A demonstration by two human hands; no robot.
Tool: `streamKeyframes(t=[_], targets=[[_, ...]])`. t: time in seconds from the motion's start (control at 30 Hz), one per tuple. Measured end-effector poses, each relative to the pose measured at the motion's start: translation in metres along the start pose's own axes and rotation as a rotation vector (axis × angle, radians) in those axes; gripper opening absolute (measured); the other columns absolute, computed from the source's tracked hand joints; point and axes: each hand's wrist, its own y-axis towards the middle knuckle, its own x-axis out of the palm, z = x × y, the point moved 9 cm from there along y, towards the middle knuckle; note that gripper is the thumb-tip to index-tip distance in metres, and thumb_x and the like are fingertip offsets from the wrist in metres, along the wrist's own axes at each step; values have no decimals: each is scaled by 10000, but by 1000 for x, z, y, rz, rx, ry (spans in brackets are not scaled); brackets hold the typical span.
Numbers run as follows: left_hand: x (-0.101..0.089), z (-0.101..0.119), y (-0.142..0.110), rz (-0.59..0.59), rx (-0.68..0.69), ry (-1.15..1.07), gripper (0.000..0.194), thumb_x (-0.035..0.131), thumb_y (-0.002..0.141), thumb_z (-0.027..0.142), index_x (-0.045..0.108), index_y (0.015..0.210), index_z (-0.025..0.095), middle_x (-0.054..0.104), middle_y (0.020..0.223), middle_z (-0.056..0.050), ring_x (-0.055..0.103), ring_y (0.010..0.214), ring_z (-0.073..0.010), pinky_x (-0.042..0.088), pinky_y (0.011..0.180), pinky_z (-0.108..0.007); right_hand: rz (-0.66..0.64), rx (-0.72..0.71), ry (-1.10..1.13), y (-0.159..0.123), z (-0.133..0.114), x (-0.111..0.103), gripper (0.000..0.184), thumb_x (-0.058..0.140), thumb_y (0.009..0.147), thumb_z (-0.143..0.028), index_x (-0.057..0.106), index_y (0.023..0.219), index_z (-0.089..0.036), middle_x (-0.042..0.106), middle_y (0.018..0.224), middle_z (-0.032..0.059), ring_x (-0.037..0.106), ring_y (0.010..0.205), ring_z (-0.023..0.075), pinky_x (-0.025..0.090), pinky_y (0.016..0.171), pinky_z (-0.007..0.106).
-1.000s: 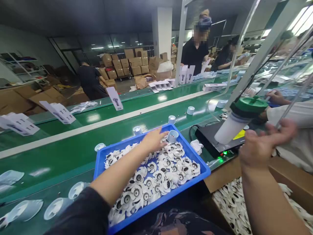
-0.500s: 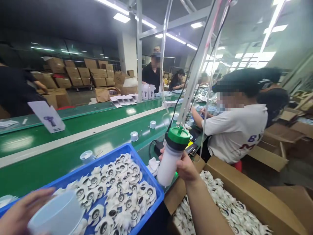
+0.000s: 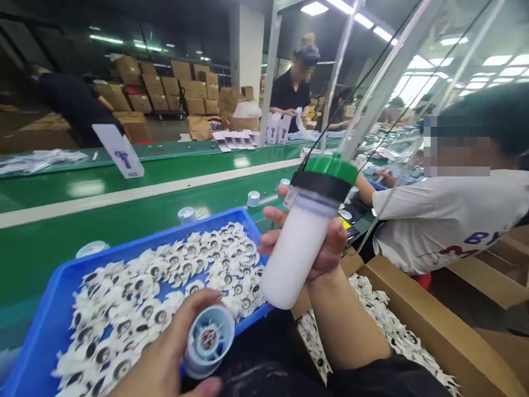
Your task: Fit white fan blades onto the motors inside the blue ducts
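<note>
My left hand (image 3: 165, 347) is wrapped around a small light-blue round housing (image 3: 190, 358), its open end facing me. Inside the housing are ribs and a coppery motor-like centre. My right hand (image 3: 326, 248) grips a translucent cylinder of white material (image 3: 289, 253) from behind, some fingers spread at its left side. The cylinder has a green cap with a black collar (image 3: 320, 182), and is tilted, lower end toward the left. Beneath and beyond my left hand lies a blue tray (image 3: 53, 309) with several white fan impellers (image 3: 161, 314).
A cardboard box (image 3: 430, 320) of white impellers stands at my right. Light-blue housings (image 3: 253, 198) sit on the green conveyor (image 3: 165, 190). Hoses and a slanted metal post (image 3: 372, 105) rise ahead. A co-worker in a white shirt (image 3: 450, 220) sits close on the right.
My left hand has brought the housing rightward and turned its open end toward me. The cylinder in my right hand appears larger and nearer. The surroundings have shifted in view.
</note>
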Motion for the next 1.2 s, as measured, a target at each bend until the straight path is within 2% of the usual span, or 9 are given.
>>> streamKeyframes(t=[0.1, 0.23, 0.43, 0.6, 0.8, 0.87, 0.97, 1.1, 1.2], targets=[[5, 46, 30, -79, -6, 20, 680, 812, 697, 476, 554, 1302, 306, 707, 1182, -52, 697, 1000, -286, 567, 832, -369, 6, -13, 13, 5, 3, 31, 743, 778, 620, -580, 453, 1236, -322, 588, 815, -22, 635, 646, 170, 579, 604, 313], [0, 80, 55, -33, 91, -20, 362, 804, 725, 430, 667, 969, 201, 698, 867, -16, 643, 755, -201, 484, 672, -302, 47, 98, -116, 11, 3, 50, 725, 864, 548, -492, 484, 1149, -347, 524, 818, -41, 589, 649, 142, 564, 615, 279], [-4, 82, 46, 39, 99, -35, 356, 821, 707, 398, 636, 917, 176, 655, 843, -15, 595, 741, -185, 439, 650, -286, -52, 199, -120, 15, 7, 64, 746, 910, 580, -368, 404, 1125, -319, 573, 824, -59, 645, 713, 185, 581, 685, 321], [-4, 83, 45, 26, 119, -57, 374, 833, 702, 357, 634, 964, 179, 661, 875, -11, 604, 767, -180, 446, 673, -275, 140, 14, -171, 12, -6, 57, 709, 881, 581, -595, 441, 1033, -272, 548, 692, -57, 572, 542, 167, 502, 500, 315], [-1, 89, 45, -42, 71, -31, 393, 844, 693, 417, 632, 940, 199, 677, 859, 4, 625, 751, -184, 453, 650, -276, -153, 292, -219, 12, 6, 57, 747, 925, 524, -508, 517, 1138, -381, 614, 933, -39, 670, 839, 249, 613, 746, 395], [4, 82, 40, -140, 9, 9, 551, 856, 677, 454, 627, 1123, 224, 718, 971, -6, 665, 827, -215, 491, 699, -299, -85, 292, -266, 9, 8, 44, 717, 903, 546, -555, 526, 1139, -413, 608, 934, -47, 660, 824, 234, 604, 729, 386], [-6, 41, 18, -192, -161, 170, 798, 833, 683, 485, 518, 1382, 263, 702, 1224, -60, 667, 1059, -310, 523, 879, -413, 133, 85, -316, -4, -5, 13, 712, 897, 514, -637, 602, 1116, -400, 605, 868, -50, 614, 749, 185, 585, 706, 329], [-67, -37, -30, 204, -433, 275, 616, 703, 753, 562, 610, 1262, 228, 674, 1282, -107, 624, 1173, -356, 487, 1003, -495, 395, -53, -465, -37, -27, -45, 606, 880, 575, -658, 700, 1086, -386, 646, 861, -24, 646, 706, 179, 601, 695, 316], [-98, -73, -66, 523, -543, 200, 540, 679, 760, 584, 627, 1161, 227, 698, 1204, -96, 662, 1092, -335, 509, 981, -475, 264, -82, -1015, -44, -41, -49, 560, 538, 829, -801, 663, 1215, -415, 681, 1037, 57, 702, 831, 236, 610, 723, 375]])
